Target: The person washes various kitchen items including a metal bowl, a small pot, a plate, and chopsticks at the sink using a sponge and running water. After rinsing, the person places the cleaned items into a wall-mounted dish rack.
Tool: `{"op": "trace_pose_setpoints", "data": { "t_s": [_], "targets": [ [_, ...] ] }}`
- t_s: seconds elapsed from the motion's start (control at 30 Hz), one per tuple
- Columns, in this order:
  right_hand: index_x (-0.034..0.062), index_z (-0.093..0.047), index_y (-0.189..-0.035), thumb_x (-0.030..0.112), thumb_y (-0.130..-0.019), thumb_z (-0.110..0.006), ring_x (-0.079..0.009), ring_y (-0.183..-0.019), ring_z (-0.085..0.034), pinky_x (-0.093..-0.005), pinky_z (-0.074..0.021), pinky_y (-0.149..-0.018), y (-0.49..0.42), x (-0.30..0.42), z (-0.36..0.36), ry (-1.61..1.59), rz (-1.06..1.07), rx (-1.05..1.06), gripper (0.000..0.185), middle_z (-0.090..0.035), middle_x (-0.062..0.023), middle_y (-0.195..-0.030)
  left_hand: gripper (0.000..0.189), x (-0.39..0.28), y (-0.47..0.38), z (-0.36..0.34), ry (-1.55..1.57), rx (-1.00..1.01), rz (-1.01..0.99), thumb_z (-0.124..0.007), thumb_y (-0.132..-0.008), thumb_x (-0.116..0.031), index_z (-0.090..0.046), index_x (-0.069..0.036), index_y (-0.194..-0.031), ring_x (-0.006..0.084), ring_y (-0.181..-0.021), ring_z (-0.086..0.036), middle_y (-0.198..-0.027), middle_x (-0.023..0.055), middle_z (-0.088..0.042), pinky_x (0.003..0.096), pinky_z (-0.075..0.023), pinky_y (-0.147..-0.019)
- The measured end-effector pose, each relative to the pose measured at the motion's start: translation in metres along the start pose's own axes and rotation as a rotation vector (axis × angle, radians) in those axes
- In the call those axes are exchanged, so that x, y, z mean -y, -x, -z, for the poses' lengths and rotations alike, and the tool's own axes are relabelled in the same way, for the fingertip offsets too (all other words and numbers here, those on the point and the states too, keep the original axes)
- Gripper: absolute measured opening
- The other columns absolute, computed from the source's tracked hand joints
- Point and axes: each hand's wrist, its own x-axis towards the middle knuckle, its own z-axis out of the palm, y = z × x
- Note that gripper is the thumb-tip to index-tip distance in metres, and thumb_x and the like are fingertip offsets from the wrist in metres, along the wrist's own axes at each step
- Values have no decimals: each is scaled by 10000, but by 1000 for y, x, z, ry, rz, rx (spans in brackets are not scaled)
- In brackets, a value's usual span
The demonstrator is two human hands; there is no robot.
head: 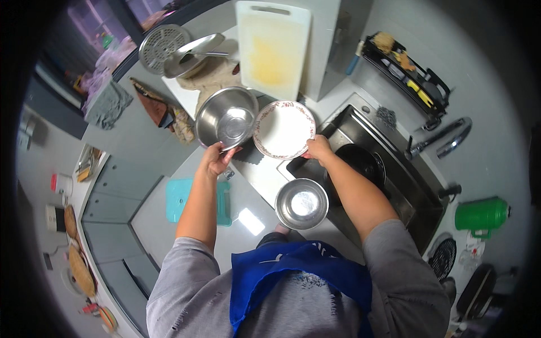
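Observation:
My left hand (218, 159) grips the lower rim of a large stainless steel bowl (227, 118), tilted with its inside towards me. In my right hand (318, 148) is the edge of a white plate with a patterned floral rim (285, 129), just right of the bowl. A smaller metal bowl (301, 203) rests at the counter's edge, nearer to my body. A whitish cutting board with a yellow stain (274, 50) stands upright behind the plate.
At the right is a dark sink (405, 203) with a black pan (359, 162) in it and a curved faucet (454, 135) beside it. Metal lids and a perforated steamer plate (165, 48) stand at the back left. A turquoise plastic stool (181, 198) is on the floor.

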Motion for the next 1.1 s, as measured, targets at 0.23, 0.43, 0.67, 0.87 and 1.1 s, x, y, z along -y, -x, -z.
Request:
{"op": "trace_pose_setpoints", "data": {
  "t_s": [0.23,0.43,0.67,0.87,1.1],
  "targets": [
    [-39,-553,-1016,93,-856,-415,-197,-638,-645,-273,-517,-538,52,-32,69,-199,-55,-127,249,-649,-148,-852,298,1,-27,-2,-101,-30,65,-366,-878,-83,-467,160,-1018,309,-751,-650,-976,332,-561,286,-597,-603],
    [-90,-561,-970,94,-842,-407,-195,-552,-634,-270,-511,-473,111,-71,130,-208,4,-320,272,-641,-168,-746,666,25,30,-42,-371,-69,204,-714,-747,-386,-328,58,-1058,306,-711,-642,-833,208,-589,351,-581,-607],
    [-39,-562,-953,148,-842,-465,-185,-574,-625,-254,-491,-495,154,-102,176,-347,10,-359,238,-633,-138,-739,485,112,35,-178,-951,490,-5,-631,-835,-295,-484,15,-1178,234,-931,-595,-1054,130,-573,305,-489,-798],
    [-13,-569,-900,191,-839,-529,-156,-537,-601,-247,-487,-484,168,-98,207,-432,41,-201,216,-622,-120,-714,330,192,14,-254,-961,561,431,-445,-856,-19,-423,87,-1168,289,-831,-646,-1031,194,-583,368,-563,-736],
    [-32,-582,-986,283,-848,-541,-366,-982,-557,-415,-427,-883,119,-52,279,575,292,-908,347,-607,-212,-998,340,208,33,-260,-900,486,437,-428,-822,51,-372,179,-1132,317,-799,-645,-997,252,-565,369,-582,-695]
  ]
}}
